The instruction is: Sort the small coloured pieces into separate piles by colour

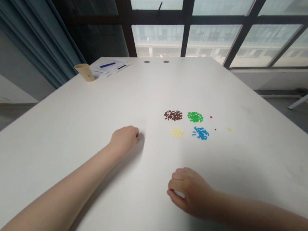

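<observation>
My left hand (124,139) rests on the white table (143,217) as a loose fist, left of the small piles; its palm side is turned away, and no object shows in it. Nearer to me, my right hand (187,189) is curled, thumb close to the forefinger with a small gap behind their tips, and nothing visible held. Beyond the hands lie flat heaps of tiny pieces: dark brown (173,115), green (195,117), pale yellow (177,132) and blue (201,133). Both hands are apart from the heaps.
Right of the heaps are a tiny red piece (211,117), a black speck (215,129) and a yellow piece (229,129). A tan paper cup (85,72) stands at the far left edge beside papers (113,67) with a blue pen (108,65). Windows rise behind.
</observation>
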Demonstrator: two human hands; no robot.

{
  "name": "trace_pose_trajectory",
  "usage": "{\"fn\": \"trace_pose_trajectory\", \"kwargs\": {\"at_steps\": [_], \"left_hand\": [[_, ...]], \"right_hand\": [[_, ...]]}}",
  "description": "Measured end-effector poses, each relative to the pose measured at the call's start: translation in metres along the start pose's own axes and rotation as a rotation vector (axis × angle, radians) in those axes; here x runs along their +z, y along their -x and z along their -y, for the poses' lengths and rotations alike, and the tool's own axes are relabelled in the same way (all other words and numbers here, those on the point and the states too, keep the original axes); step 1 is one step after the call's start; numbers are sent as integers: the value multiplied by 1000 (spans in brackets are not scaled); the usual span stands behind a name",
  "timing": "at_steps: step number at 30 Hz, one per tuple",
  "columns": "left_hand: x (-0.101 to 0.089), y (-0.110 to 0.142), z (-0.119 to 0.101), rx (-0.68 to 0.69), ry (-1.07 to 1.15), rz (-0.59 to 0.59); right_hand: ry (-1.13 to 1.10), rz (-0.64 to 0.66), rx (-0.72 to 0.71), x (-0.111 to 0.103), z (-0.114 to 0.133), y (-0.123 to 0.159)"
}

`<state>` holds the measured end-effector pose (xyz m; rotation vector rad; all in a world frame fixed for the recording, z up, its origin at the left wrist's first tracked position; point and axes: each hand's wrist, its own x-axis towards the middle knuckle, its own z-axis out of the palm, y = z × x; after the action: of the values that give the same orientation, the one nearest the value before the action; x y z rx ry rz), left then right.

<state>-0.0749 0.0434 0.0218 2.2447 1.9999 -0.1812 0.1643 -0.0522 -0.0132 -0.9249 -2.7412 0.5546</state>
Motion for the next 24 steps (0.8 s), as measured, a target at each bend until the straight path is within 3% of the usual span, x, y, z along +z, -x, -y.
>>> {"fn": "trace_pose_trajectory", "kwargs": {"at_steps": [3,6,9,13,17,24], "left_hand": [[-1,0,-5,30,75,-64],[-3,7,-22,211,388,-73],[2,20,-46,396,860,80],[11,37,-66,380,1292,240],[14,42,-69,360,1437,249],[18,46,-72,395,1486,236]], "right_hand": [[-21,-8,-27,0,-3,1],[-56,-29,-40,-1,-6,1],[-114,-61,-37,-4,-10,1],[-160,-84,-56,-7,-14,1],[-160,-70,-104,-8,-14,1],[-192,-93,-86,-6,-15,1]]}}
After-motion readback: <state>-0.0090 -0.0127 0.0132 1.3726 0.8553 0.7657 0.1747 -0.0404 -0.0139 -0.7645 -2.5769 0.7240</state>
